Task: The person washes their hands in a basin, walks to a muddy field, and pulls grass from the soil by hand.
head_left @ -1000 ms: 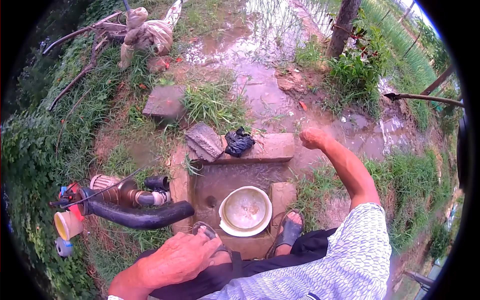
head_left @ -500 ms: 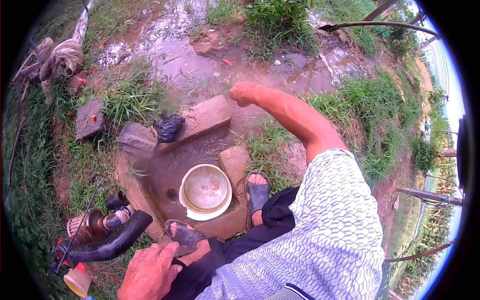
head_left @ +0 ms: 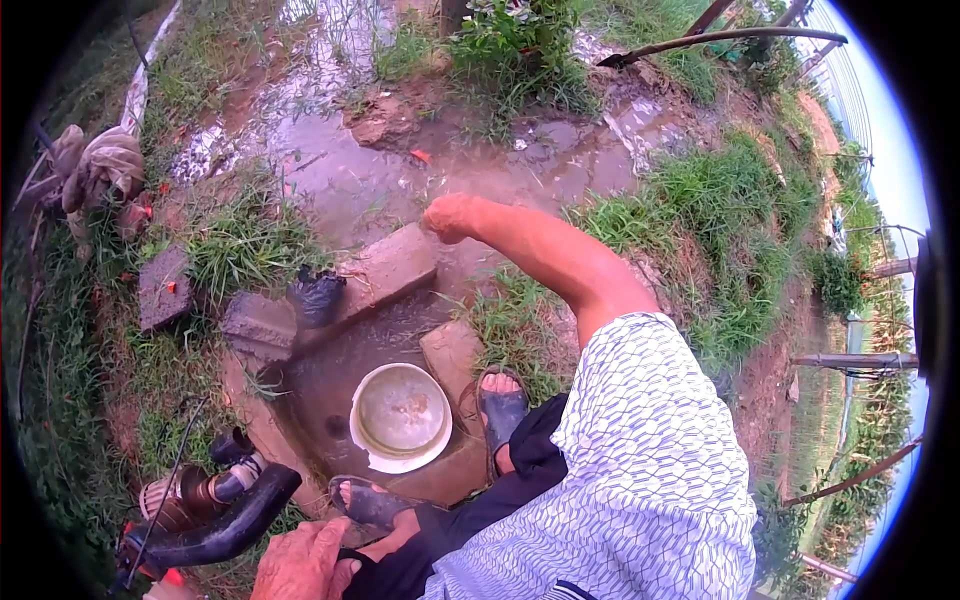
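Note:
My right hand (head_left: pixel 450 218) is stretched out in front of me, closed like a fist, above the far end of a concrete block (head_left: pixel 395 265). Its fingers are turned away, so whatever may be in them is hidden. Down at the lower left, my left hand (head_left: pixel 300 562) lies over my knee with its fingers stretched out, holding nothing. Between my feet, a white plastic basin (head_left: pixel 402 415) with a broken rim stands in the shallow water of a brick-edged pit (head_left: pixel 330 390). Some cloudy liquid or residue shows inside the basin.
Left of my feet lies a pump with a black curved pipe (head_left: pixel 225 525). A crumpled black plastic bag (head_left: pixel 318 297) rests between blocks. Muddy water (head_left: pixel 350 170) spreads ahead, with grass (head_left: pixel 710 210) to the right. Dirty cloth (head_left: pixel 105 165) hangs at far left.
The whole view has shifted slightly, so the ground sits a little lower and further left. My right arm stays stretched out and my left hand remains on the knee.

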